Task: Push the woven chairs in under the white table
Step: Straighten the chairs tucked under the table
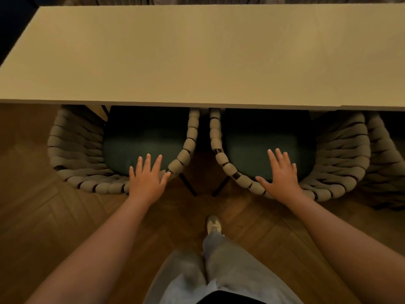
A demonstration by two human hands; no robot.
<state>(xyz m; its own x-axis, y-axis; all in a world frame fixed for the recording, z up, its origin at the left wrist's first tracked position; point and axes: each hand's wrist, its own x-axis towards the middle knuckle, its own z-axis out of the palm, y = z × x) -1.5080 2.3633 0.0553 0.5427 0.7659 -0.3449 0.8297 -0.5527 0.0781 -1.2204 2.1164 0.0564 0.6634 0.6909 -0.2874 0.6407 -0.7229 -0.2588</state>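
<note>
The long white table [201, 53] fills the upper half of the view. Two woven chairs with dark green seat cushions stand side by side below its near edge, their fronts hidden under the tabletop. My left hand [148, 177] lies over the back rim of the left woven chair [74, 150] with fingers spread and straight. My right hand [281, 174] lies the same way over the back rim of the right woven chair [344, 150].
A third woven chair [385, 159] stands at the far right, partly under the table. The floor [43, 216] is herringbone wood. My legs in grey trousers and one light shoe [214, 223] stand between the two chairs.
</note>
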